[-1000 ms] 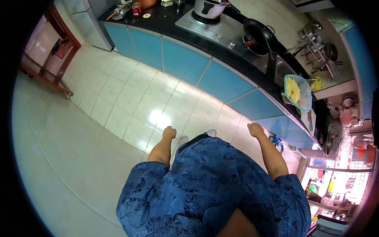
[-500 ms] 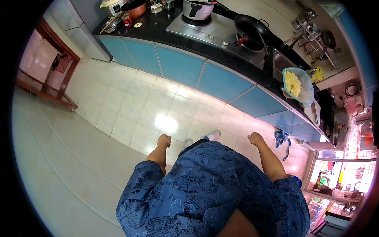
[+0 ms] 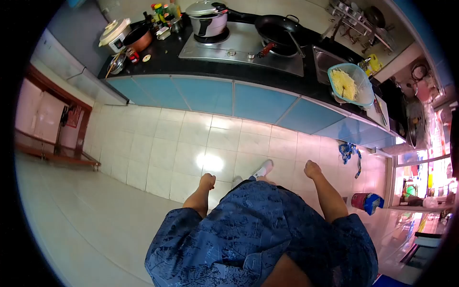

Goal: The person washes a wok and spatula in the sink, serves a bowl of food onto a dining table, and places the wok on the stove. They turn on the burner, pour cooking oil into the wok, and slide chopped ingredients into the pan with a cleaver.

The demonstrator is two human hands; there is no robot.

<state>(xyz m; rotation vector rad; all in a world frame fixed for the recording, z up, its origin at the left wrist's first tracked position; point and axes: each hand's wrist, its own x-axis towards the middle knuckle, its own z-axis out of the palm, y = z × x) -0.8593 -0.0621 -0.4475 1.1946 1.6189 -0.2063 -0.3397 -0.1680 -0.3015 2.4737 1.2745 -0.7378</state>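
Observation:
My left hand (image 3: 207, 181) hangs in front of my body above the tiled floor, its fingers curled in, and I see nothing in it. On the other side my right hand (image 3: 312, 169) is also closed in a loose fist with no object showing. Neither hand touches anything. Beyond them runs a black counter (image 3: 210, 67). A blue plastic basket (image 3: 365, 91) of pale yellow shreds (image 3: 343, 86) rests at its right part, beside the sink (image 3: 325, 62). A dark wok (image 3: 272, 28) and a lidded pressure cooker (image 3: 210, 24) stand on the gas stove (image 3: 220, 53).
Blue cabinet doors (image 3: 205, 95) front the counter. At its left end are a rice cooker (image 3: 116, 36), a copper-coloured pot (image 3: 139, 39) and a metal bowl (image 3: 117, 63). A knife (image 3: 380, 111) lies at the right. A blue cloth (image 3: 350, 157) and a bin (image 3: 361, 201) are on the floor.
The view has shifted, so the counter sits higher and more level, and the bin at right shows more. Both hands stay closed; a shoe reaches further out below me.

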